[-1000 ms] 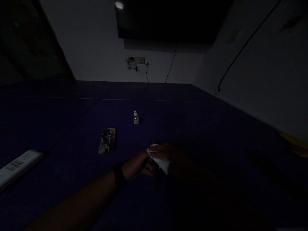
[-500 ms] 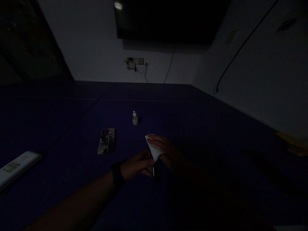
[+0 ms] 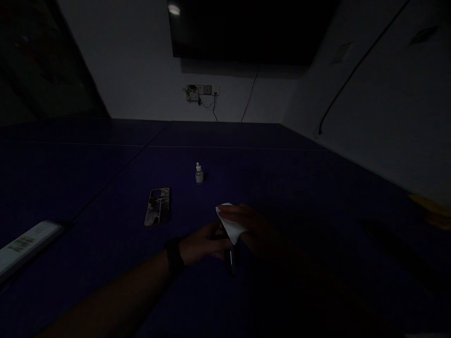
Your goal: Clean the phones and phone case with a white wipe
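My left hand [image 3: 207, 243], with a dark band on its wrist, grips a dark, flat phone [image 3: 230, 260] whose edge gives off a thin glint. Over the phone's upper part lies a folded white cloth or tissue [image 3: 232, 228]. My right hand [image 3: 248, 220] is closed on this wipe and presses it down against the phone. Much of the phone is hidden by the wipe and my fingers, and the light is very dim. To the left a patterned phone case [image 3: 158, 206] lies flat. Beyond my hands stands a small dropper bottle [image 3: 199, 174] with a white top.
A long white box [image 3: 30, 246] rests at the left edge of the dark blue table [image 3: 116, 197]. At the right edge is a yellowish object [image 3: 430, 209]. A wall socket strip [image 3: 202, 90] with cables and a large dark screen [image 3: 246, 33] are on the far wall.
The wipe and my right hand have slid slightly down toward me along the phone. My left hand and the phone have shifted a little to the right, and more of the phone's lower edge shows.
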